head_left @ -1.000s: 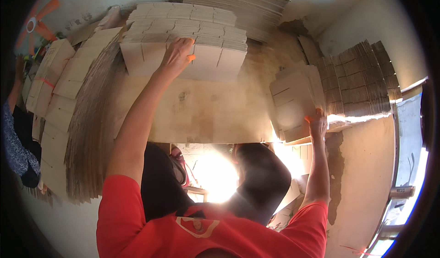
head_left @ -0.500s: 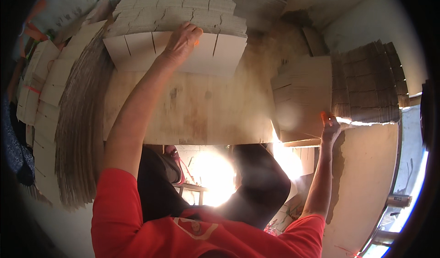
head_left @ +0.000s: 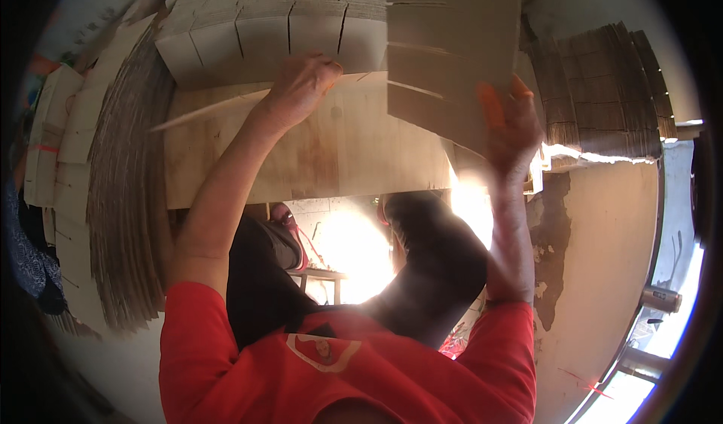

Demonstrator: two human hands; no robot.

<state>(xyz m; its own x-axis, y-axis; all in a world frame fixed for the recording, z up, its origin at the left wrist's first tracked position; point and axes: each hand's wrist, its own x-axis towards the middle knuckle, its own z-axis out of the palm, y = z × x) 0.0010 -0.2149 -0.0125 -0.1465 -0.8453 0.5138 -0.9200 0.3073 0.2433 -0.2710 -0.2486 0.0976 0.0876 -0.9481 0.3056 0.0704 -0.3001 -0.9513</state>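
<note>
My left hand (head_left: 305, 89) is closed on the edge of a thin slotted cardboard sheet (head_left: 215, 109), which shows nearly edge-on above the wooden board and runs behind my wrist. Held up in my right hand (head_left: 514, 129) is another slotted cardboard sheet (head_left: 452, 55), its slots on the left side. The thumb and fingers of that hand, with orange covers on some tips, pinch its lower right corner. Just beyond my left hand stands a stack of slotted cardboard sheets (head_left: 263, 36). The two held sheets come close together near the middle; whether they touch I cannot tell.
Beneath my hands lies a wooden board (head_left: 316, 149). Fanned rows of cardboard (head_left: 124, 190) line the left side, and more cardboard stacks (head_left: 602, 96) stand at the right. Below the board show my legs, a small stool (head_left: 320, 275) and strong glare.
My left hand has drawn a sheet off the front of the stack toward me. My right hand has lifted its sheet from the right side, up and inward over the board.
</note>
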